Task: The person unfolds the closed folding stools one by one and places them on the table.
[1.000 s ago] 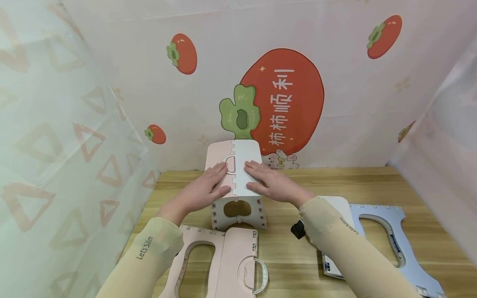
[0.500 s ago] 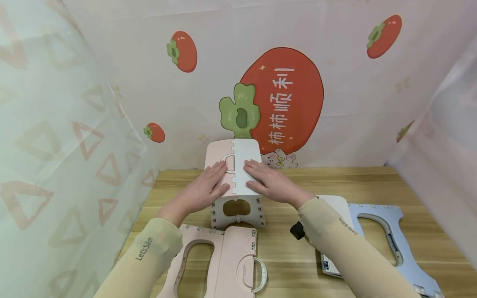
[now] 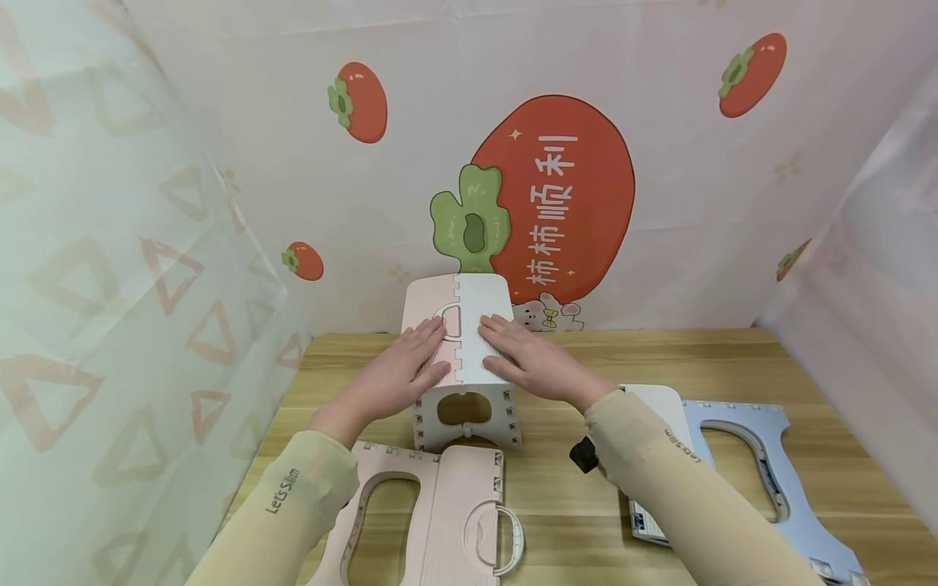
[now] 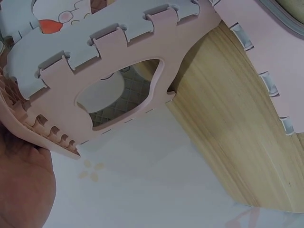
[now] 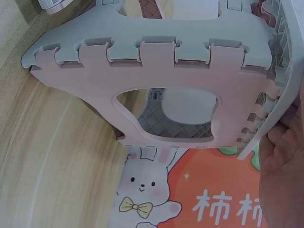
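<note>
A folding step stool point(image 3: 485, 293), half pink and half white on top, stands unfolded at the back of the table. My left hand point(image 3: 399, 370) lies flat on the pink half, its fingertips beside the small carry handle point(image 3: 452, 321). On the white half rests my right hand point(image 3: 538, 358), fingers straight and thumb toward the middle seam. Both wrist views show the stool's hinged side panels, a pink panel point(image 4: 66, 90) in the left wrist view and another pink panel point(image 5: 156, 76) in the right one. Neither hand grips anything.
In front, a pink folded stool point(image 3: 454, 505) lies flat with its white handle out to the right. To the right lies a blue and white folded stool point(image 3: 795, 480), partly behind my right forearm. A printed cloth wall point(image 3: 410, 203) stands behind the wooden table point(image 3: 630, 350).
Both hands stay flat on the stool top in the same place. Only a slight shift of the head view is visible.
</note>
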`<action>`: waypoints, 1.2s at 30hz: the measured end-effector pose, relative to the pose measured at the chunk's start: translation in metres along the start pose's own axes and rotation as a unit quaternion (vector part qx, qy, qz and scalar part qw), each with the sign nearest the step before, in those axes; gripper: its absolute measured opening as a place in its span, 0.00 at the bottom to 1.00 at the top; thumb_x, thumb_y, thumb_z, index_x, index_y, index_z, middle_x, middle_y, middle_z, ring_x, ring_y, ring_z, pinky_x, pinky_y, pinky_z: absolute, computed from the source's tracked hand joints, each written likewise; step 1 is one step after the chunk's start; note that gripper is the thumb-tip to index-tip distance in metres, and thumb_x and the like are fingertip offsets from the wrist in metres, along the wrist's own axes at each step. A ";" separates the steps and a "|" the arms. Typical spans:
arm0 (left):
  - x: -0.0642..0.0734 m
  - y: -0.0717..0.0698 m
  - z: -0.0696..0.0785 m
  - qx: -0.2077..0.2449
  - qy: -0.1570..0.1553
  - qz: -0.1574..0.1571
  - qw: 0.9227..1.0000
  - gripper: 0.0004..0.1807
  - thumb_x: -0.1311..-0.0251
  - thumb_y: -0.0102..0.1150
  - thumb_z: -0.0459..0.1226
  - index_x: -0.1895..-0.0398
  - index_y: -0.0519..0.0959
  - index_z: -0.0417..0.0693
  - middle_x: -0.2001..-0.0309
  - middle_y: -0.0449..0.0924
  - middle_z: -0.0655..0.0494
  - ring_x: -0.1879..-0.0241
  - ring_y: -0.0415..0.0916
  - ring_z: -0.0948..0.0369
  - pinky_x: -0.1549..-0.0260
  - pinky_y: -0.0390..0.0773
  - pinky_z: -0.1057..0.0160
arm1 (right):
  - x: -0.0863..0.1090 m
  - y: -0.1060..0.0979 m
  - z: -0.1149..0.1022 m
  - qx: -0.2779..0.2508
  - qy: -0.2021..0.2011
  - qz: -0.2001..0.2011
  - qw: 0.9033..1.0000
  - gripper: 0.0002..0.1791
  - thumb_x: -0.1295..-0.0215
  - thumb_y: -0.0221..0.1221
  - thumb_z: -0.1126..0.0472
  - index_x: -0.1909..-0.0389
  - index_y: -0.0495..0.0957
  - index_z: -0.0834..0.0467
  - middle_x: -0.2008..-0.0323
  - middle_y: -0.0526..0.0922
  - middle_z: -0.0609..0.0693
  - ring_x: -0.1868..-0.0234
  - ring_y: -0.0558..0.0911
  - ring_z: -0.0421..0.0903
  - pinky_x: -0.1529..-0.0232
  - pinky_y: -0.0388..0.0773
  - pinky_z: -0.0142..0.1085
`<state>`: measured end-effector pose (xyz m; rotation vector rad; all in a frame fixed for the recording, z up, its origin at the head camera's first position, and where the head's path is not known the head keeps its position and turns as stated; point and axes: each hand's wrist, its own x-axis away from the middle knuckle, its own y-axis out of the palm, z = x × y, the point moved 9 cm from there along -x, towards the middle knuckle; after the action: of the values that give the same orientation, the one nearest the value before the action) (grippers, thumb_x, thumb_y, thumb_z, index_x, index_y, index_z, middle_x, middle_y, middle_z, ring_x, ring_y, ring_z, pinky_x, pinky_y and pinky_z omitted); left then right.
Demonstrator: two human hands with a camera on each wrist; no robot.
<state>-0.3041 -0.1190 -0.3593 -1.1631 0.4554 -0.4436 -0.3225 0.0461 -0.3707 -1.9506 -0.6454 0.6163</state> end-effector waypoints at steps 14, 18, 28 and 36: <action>-0.001 0.004 -0.003 -0.009 0.014 -0.029 0.999 0.57 0.36 0.59 0.64 0.18 0.46 0.41 0.17 0.41 0.47 0.19 0.40 0.50 0.21 0.45 0.48 | 0.006 -0.002 -0.005 0.016 0.002 0.001 1.000 0.37 0.20 0.46 0.41 0.19 0.54 0.55 0.19 0.53 0.49 0.18 0.50 0.48 0.20 0.49 0.46; 0.000 0.001 -0.003 -0.004 0.023 -0.032 0.999 0.55 0.35 0.60 0.62 0.18 0.47 0.40 0.18 0.42 0.46 0.19 0.40 0.50 0.21 0.44 0.48 | 0.009 -0.003 -0.007 0.025 -0.002 -0.003 1.000 0.37 0.20 0.47 0.41 0.19 0.53 0.55 0.19 0.52 0.50 0.18 0.50 0.49 0.20 0.50 0.46; 0.003 -0.005 -0.007 0.006 0.039 -0.038 0.998 0.47 0.32 0.61 0.55 0.19 0.55 0.42 0.18 0.47 0.47 0.19 0.42 0.46 0.21 0.45 0.45 | 0.015 -0.002 -0.011 0.046 -0.016 -0.011 0.999 0.39 0.22 0.49 0.39 0.19 0.55 0.56 0.19 0.51 0.51 0.18 0.50 0.52 0.20 0.51 0.50; 0.002 -0.007 -0.012 0.012 0.026 -0.041 0.999 0.43 0.30 0.60 0.51 0.19 0.55 0.45 0.19 0.49 0.48 0.20 0.42 0.44 0.23 0.48 0.42 | 0.023 -0.004 -0.013 0.060 -0.025 -0.016 0.998 0.45 0.27 0.56 0.37 0.19 0.55 0.55 0.18 0.50 0.52 0.18 0.50 0.53 0.21 0.53 0.51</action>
<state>-0.3095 -0.1316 -0.3569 -1.1517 0.4486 -0.5498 -0.2985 0.0549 -0.3648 -1.8144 -0.6550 0.6714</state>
